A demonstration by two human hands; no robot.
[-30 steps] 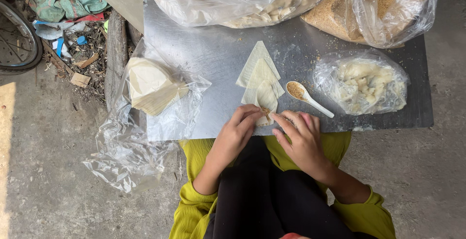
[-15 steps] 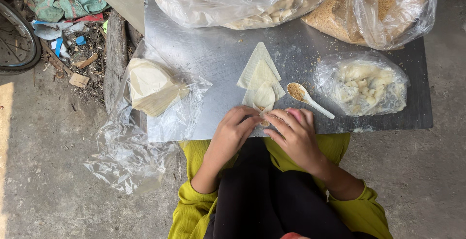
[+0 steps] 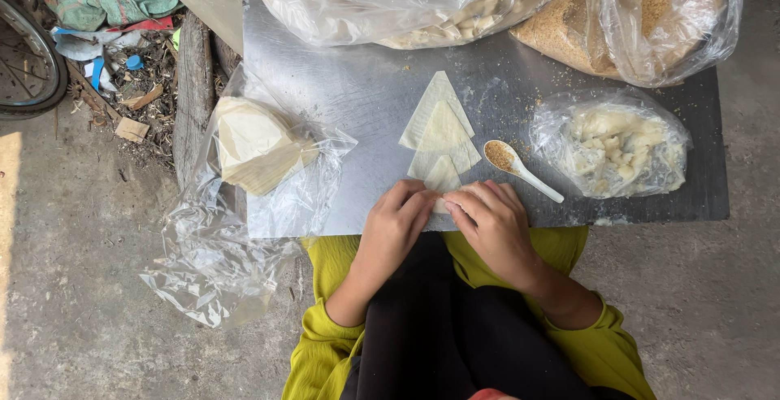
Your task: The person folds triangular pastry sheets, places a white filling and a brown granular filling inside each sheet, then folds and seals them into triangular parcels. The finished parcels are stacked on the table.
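Both hands, left hand (image 3: 396,225) and right hand (image 3: 490,219), pinch a pastry wrapper (image 3: 443,179) at the table's (image 3: 357,99) near edge, mid-fold; rolling it tight over the filling seems next.

The left hand (image 3: 396,229) and right hand (image 3: 490,223) have moved closer together. Their fingers (image 3: 455,202) now meet over the wrapper (image 3: 443,176), hiding more of it than before.
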